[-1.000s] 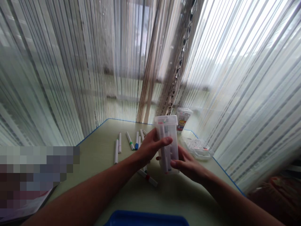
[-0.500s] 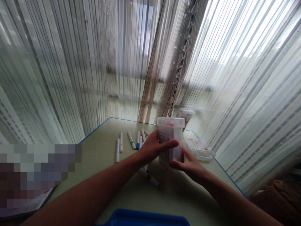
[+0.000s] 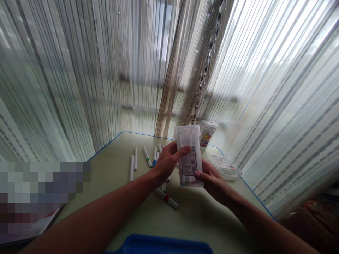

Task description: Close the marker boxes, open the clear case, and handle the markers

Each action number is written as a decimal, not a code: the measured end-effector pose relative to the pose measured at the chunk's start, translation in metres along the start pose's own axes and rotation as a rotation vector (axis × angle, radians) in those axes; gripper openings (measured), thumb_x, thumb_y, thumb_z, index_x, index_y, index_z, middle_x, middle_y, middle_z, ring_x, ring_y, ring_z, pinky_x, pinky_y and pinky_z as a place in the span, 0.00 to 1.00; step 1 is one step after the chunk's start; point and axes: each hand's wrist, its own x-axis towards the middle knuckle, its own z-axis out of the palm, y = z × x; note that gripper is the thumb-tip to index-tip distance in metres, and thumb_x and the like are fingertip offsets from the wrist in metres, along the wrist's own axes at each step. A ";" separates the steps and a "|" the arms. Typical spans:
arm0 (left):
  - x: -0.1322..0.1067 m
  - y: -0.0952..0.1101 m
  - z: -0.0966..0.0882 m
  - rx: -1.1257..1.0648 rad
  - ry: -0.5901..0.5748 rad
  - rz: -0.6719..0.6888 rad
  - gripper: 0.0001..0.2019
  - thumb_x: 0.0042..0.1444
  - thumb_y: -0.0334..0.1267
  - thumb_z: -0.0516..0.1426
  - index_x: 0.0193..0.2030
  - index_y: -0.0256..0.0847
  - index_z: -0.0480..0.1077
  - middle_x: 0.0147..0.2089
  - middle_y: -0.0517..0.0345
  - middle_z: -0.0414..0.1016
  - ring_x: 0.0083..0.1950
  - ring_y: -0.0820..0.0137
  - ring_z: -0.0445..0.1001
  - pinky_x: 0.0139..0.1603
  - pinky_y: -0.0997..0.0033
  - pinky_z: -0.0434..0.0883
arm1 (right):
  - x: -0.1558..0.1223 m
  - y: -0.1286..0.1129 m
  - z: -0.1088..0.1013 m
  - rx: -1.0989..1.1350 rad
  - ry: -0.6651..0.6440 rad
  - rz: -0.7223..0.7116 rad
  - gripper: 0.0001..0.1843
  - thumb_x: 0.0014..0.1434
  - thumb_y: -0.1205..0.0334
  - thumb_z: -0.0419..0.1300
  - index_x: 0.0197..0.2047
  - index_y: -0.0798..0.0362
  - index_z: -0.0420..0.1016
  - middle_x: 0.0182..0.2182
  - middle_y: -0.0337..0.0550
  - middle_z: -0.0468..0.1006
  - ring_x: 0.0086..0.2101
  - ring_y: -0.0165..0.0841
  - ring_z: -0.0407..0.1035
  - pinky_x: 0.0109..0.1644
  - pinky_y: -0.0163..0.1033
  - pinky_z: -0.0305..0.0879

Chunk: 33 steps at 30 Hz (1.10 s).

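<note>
Translucent plastic marker case [image 3: 189,155], rectangular, lidded, printed label facing the camera; long axis upright, lid at 12 o'clock. Held above the pale green table [image 3: 113,173]. Left hand [image 3: 166,162] at 9 o'clock, fingers curled round its side, thumb on the label; right hand [image 3: 212,181] at 4 o'clock, fingers cupping the base. Loose markers [image 3: 147,157], slim white cylinders, lie at 10 o'clock.

Pale green table [image 3: 116,183], loose markers [image 3: 147,157], clear lid [image 3: 225,168], blue tray [image 3: 159,245]
</note>
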 end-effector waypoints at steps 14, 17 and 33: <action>0.000 -0.005 -0.004 -0.183 -0.330 -0.168 0.30 0.58 0.59 0.48 0.54 0.38 0.71 0.39 0.49 0.78 0.27 0.68 0.69 0.27 0.69 0.62 | -0.007 -0.002 -0.004 0.311 -0.087 0.199 0.22 0.45 0.63 0.58 0.47 0.54 0.71 0.41 0.50 0.80 0.38 0.46 0.77 0.43 0.53 0.71; -0.003 -0.003 -0.002 -0.221 -0.326 -0.173 0.29 0.57 0.58 0.50 0.54 0.36 0.70 0.39 0.48 0.78 0.35 0.61 0.74 0.36 0.65 0.67 | -0.008 0.002 -0.004 0.290 -0.076 0.213 0.19 0.46 0.64 0.60 0.44 0.54 0.72 0.40 0.48 0.80 0.38 0.42 0.76 0.42 0.48 0.71; -0.005 -0.007 0.000 -0.024 -0.160 -0.072 0.28 0.57 0.55 0.55 0.54 0.32 0.69 0.49 0.43 0.76 0.51 0.54 0.73 0.54 0.56 0.65 | -0.004 0.005 0.001 -0.198 -0.046 0.084 0.29 0.49 0.56 0.71 0.52 0.52 0.69 0.43 0.45 0.77 0.41 0.38 0.72 0.43 0.41 0.70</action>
